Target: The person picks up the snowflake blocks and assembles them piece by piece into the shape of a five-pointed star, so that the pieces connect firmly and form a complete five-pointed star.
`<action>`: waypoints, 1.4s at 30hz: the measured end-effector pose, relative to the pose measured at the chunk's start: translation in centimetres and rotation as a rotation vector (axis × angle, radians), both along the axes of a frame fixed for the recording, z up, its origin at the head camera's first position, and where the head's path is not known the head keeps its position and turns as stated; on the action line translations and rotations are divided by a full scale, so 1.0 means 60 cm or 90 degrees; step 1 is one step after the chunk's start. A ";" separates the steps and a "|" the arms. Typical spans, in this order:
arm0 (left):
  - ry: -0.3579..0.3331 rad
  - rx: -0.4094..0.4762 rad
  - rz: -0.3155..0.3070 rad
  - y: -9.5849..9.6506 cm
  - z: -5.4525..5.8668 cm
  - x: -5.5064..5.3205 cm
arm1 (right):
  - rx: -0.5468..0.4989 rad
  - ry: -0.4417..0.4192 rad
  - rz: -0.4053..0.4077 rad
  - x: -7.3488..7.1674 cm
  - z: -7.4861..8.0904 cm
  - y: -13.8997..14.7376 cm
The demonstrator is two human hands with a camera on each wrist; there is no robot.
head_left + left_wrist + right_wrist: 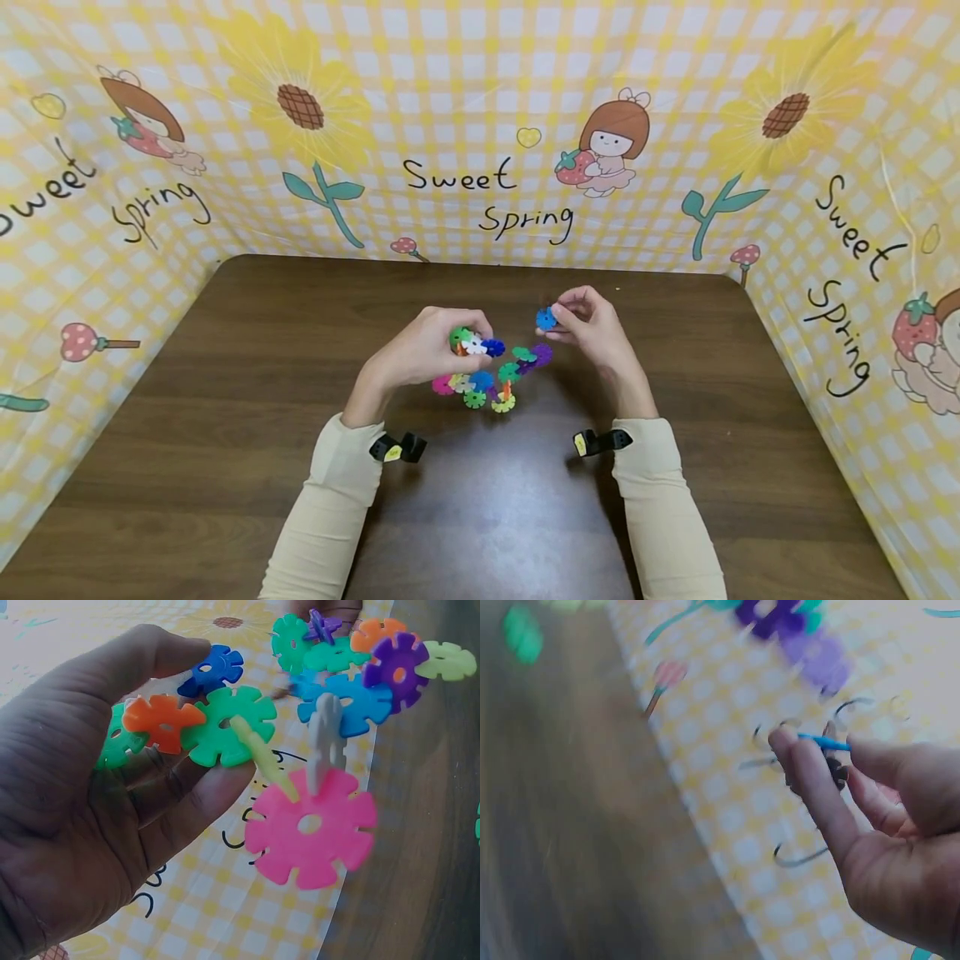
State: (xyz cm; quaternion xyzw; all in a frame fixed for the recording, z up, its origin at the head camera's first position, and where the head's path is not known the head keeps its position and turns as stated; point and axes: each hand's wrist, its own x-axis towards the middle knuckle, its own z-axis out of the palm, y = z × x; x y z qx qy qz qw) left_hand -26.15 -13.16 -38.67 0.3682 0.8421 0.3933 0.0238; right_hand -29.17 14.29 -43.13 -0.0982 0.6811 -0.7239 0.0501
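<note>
My left hand (416, 348) grips a chain of interlocking plastic snowflake discs by its green, orange, white and dark blue end. The rest of the chain, with its blue disc (482, 382), green, yellow and purple pieces, hangs out past the fingers. In the left wrist view a pink disc (337, 840) is joined to a white one (324, 750) and a pale yellow one (262, 754), both seen nearly edge-on. To the right of the chain and apart from it, my right hand (600, 333) pinches a single blue snowflake disc (546, 318) between thumb and fingers. That disc (825, 742) appears edge-on in the right wrist view.
Below the hands lies a brown wooden table (480, 517). A yellow checked cloth (465, 100) with printed flowers and lettering stands round its back and sides. Black strap-on devices sit on the left cuff (345, 446) and the right cuff (648, 442).
</note>
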 end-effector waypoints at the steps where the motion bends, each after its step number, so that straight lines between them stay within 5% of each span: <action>1: -0.002 0.001 -0.001 0.000 0.000 0.000 | -0.023 -0.003 0.019 0.002 0.006 -0.002; 7: -0.001 -0.007 0.000 -0.002 0.000 -0.001 | -0.061 0.001 0.121 0.020 0.036 -0.015; 13: 0.033 -0.003 0.017 -0.003 0.002 -0.002 | -0.064 0.041 0.159 0.033 0.048 -0.029; 24: 0.035 0.026 0.065 -0.006 0.009 0.002 | 0.173 0.153 0.112 0.048 0.073 -0.026; 42: 0.056 0.040 0.061 0.000 0.008 0.005 | 0.251 0.182 0.077 0.058 0.081 -0.036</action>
